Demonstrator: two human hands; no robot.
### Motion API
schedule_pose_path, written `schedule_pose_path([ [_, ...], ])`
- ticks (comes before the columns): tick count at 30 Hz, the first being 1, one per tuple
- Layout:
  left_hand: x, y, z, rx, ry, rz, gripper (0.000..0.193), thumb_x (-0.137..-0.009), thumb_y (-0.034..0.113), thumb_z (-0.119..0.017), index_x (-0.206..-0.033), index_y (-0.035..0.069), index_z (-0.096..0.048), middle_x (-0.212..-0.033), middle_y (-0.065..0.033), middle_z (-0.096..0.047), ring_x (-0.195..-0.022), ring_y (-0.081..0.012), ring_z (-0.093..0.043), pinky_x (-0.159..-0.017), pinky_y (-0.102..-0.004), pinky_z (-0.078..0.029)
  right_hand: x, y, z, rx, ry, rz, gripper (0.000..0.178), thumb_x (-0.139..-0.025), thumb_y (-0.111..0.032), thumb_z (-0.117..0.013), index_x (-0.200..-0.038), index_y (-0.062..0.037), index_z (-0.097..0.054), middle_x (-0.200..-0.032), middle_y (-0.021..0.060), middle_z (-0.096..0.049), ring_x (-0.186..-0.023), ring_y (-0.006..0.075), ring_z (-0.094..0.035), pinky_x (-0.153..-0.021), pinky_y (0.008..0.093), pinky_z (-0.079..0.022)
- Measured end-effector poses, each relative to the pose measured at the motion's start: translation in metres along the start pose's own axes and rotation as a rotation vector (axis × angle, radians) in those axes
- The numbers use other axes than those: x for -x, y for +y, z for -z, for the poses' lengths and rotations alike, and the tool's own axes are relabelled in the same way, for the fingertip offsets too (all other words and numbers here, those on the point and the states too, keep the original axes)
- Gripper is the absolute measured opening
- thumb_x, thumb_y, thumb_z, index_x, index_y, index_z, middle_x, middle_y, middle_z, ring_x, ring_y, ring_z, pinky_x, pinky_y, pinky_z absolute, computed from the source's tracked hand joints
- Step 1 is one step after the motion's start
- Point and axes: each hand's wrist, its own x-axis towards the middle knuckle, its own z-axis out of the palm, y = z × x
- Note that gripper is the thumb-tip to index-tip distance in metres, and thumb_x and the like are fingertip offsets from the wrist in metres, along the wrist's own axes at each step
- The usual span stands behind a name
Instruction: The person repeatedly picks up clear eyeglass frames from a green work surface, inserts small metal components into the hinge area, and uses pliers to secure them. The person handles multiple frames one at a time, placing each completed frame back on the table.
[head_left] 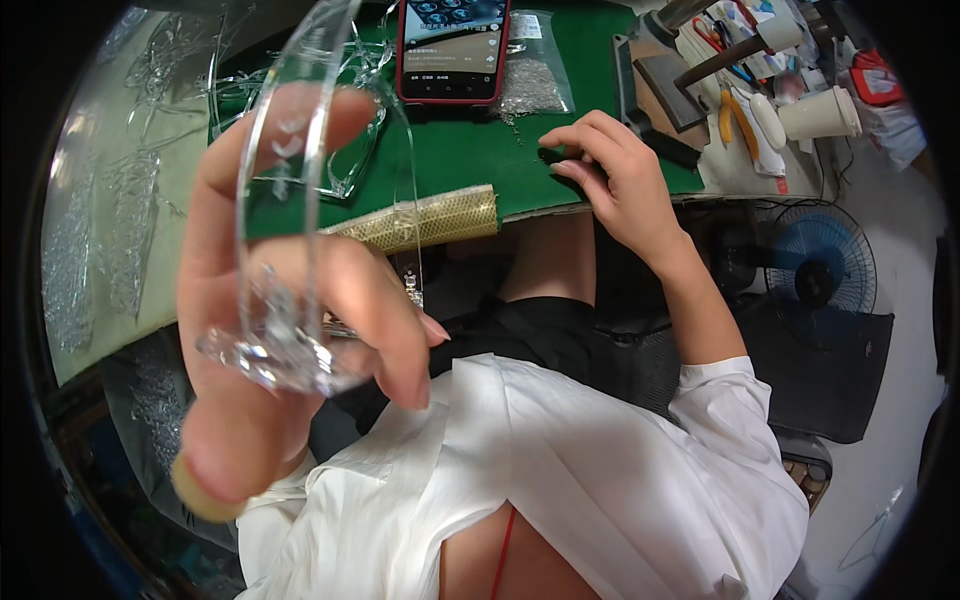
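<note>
My left hand [370, 290], large and close in the head view, has its fingers curled round a clear plastic curved band [310, 180]. The band rises past the top edge of the picture, and small gem-like shapes show on it. A clear faceted ornament [290, 355] sits low on the band, by the palm, blurred. My right hand [615, 175] is over the green mat [460, 150], thumb and forefinger pinched together. Something small and dark shows at their tips, too small to name. A rolled gold mesh strip [425, 222] lies along the table's near edge between the hands.
A red-cased phone [450, 55] and a plastic bag of tiny silvery pieces [530, 80] lie at the back. More clear plastic parts [140, 230] cover the left side. Orange-handled pliers [738, 120], a paper cup [820, 113] and a metal stand [720, 60] are at right, above a blue fan [820, 275].
</note>
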Motion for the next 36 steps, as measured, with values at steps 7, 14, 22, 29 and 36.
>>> schedule_pose_path([
  [7,0.000,-0.004,-0.021,-0.296,0.240,0.001,0.110,-0.073,0.069,-0.063,-0.134,-0.015,-0.025,-0.075,-0.0140,-0.066,-0.051,-0.0155,-0.063,-0.056,-0.0289,-0.057,-0.003,-0.002,-0.001,-0.018,0.003,-0.092,0.013,-0.073,-0.006,-0.071,-0.083,-0.0023,-0.063,-0.076,0.0075,-0.058,-0.068,0.0226,-0.059,-0.061,0.0322,-0.047],
  [14,-0.004,-0.009,-0.026,-0.309,0.316,0.013,0.113,-0.068,0.071,-0.065,-0.135,-0.012,-0.027,-0.103,-0.0204,-0.062,-0.060,-0.0161,-0.065,-0.065,-0.0309,-0.059,-0.008,-0.005,-0.007,0.049,0.014,-0.032,0.011,-0.075,-0.008,-0.070,-0.079,-0.0027,-0.061,-0.074,0.0070,-0.057,-0.069,0.0236,-0.059,-0.060,0.0332,-0.047],
  [22,-0.005,-0.018,-0.015,-0.318,0.164,-0.036,0.109,-0.072,0.067,-0.066,-0.136,-0.012,-0.026,-0.130,-0.0307,-0.046,-0.063,-0.0178,-0.066,-0.070,-0.0325,-0.058,-0.015,0.004,-0.009,0.119,-0.034,0.037,0.010,-0.079,-0.011,-0.066,-0.077,-0.0042,-0.059,-0.075,0.0071,-0.056,-0.071,0.0276,-0.059,-0.060,0.0374,-0.046],
  [29,-0.013,-0.029,-0.013,-0.267,0.043,-0.125,0.102,-0.075,0.058,-0.070,-0.136,-0.011,-0.027,-0.136,-0.0331,-0.039,-0.065,-0.0200,-0.066,-0.069,-0.0329,-0.057,-0.017,0.002,-0.001,0.241,-0.158,0.074,0.014,-0.082,-0.013,-0.064,-0.077,-0.0047,-0.054,-0.080,0.0064,-0.056,-0.078,0.0286,-0.059,-0.061,0.0386,-0.046],
  [36,-0.029,-0.048,-0.029,-0.368,-0.174,-0.183,0.086,-0.069,0.022,-0.082,-0.135,-0.007,-0.035,-0.136,-0.0196,-0.047,-0.067,-0.0130,-0.064,-0.059,-0.0233,-0.050,-0.011,-0.011,0.034,-0.384,0.032,0.042,0.004,-0.083,-0.003,-0.054,-0.080,-0.0004,-0.052,-0.078,0.0087,-0.050,-0.072,0.0211,-0.051,-0.065,0.0276,-0.042],
])
